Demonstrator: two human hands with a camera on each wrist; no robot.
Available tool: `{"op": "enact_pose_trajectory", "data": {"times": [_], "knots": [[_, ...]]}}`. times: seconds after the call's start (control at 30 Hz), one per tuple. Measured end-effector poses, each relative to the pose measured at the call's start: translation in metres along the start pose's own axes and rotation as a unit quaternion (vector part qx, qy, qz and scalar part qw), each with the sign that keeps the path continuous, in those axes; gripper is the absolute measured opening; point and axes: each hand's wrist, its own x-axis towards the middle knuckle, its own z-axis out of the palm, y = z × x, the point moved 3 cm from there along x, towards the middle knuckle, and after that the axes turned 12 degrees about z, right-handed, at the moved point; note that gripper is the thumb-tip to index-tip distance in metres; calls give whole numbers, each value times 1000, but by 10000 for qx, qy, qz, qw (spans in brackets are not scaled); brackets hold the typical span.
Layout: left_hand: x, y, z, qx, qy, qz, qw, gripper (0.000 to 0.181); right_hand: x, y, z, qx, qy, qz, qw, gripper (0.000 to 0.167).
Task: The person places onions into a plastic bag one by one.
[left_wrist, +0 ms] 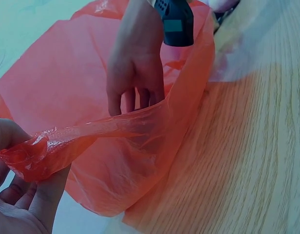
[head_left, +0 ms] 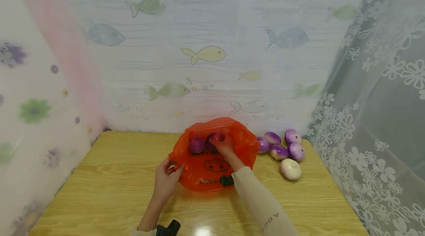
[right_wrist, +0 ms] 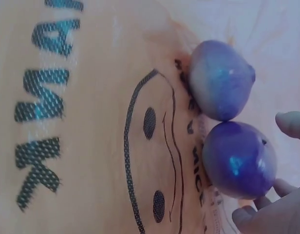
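Note:
A red plastic bag (head_left: 196, 173) with a printed pig face lies on the table, its mouth held apart. My left hand (head_left: 167, 175) pinches the bag's left rim between thumb and fingers; the gathered rim shows in the left wrist view. Inside the bag sit two purple-and-white onions touching each other, one onion (right_wrist: 221, 80) and another onion (right_wrist: 239, 160). My right hand (head_left: 221, 145) reaches into the bag beside the second onion. In the right wrist view its thumb stands apart from that onion, while its fingers (right_wrist: 281, 187) lie at the onion's side.
Right of the bag, on the wooden table (head_left: 116, 177), several purple-and-white onions (head_left: 279, 152) lie in a cluster with a white onion (head_left: 291, 169) in front. Behind the table hangs a fish-patterned curtain (head_left: 209, 77); a lace-flowered curtain (head_left: 375, 154) is on the right.

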Motion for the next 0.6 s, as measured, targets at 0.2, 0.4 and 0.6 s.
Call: {"op": "enact_pose_trajectory", "data": {"times": [0.2,0.4,0.6], "knots": [[0,-1,-1,37,54,-33,10000,29,-7,-5,-1,373,14,-159,9992,59],[0,-1,-2,42,45,-4,10000,29,-18,-10,-2,698,-157,-115,9974,58],[0,0,-3,37,-6,-66,10000,30,-32,-11,-5,701,-370,161,9967,57]]}}
